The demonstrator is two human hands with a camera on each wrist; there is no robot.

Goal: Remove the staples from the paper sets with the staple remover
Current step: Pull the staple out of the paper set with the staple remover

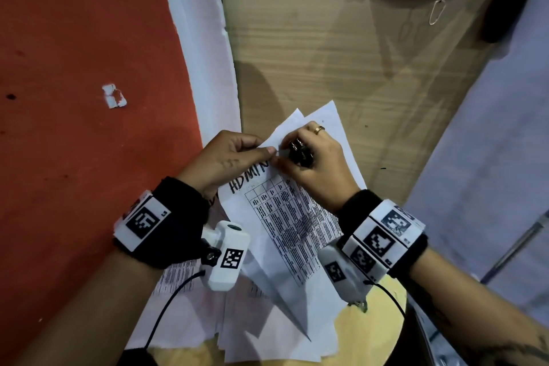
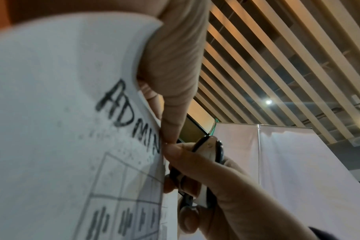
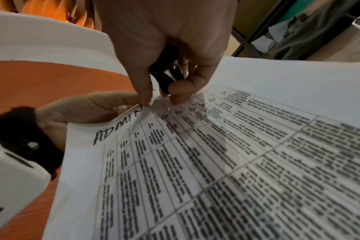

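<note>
You are pinching the top corner of the paper set (image 1: 285, 217) with your left hand (image 1: 228, 157), thumb and fingers closed on the sheet edge just beside the handwritten "ADMIN". Your right hand (image 1: 315, 163) is curling its grip round the black staple remover (image 1: 300, 153), and its thumb and forefinger are meeting the paper at that same corner, near the centre of the head frame. The staple itself is too small to make out; a thin glint at the corner may be it, but I cannot tell.

The risk, as I judge it, is tearing: the corner is already looking creased and lifted, and if you are pulling sideways with your fingers and not with the remover's claws, the sheet could rip at the staple holes. A freed staple could also be dropping unseen among the loose papers (image 1: 267, 333) lying lower in the frame.

The paper set is looking thin and floppy, white, printed with a dense table, and fanning apart at its upper edge. It is lying angled over the wooden worktop (image 1: 341, 53), with its lower part overlapping those other sheets.
</note>
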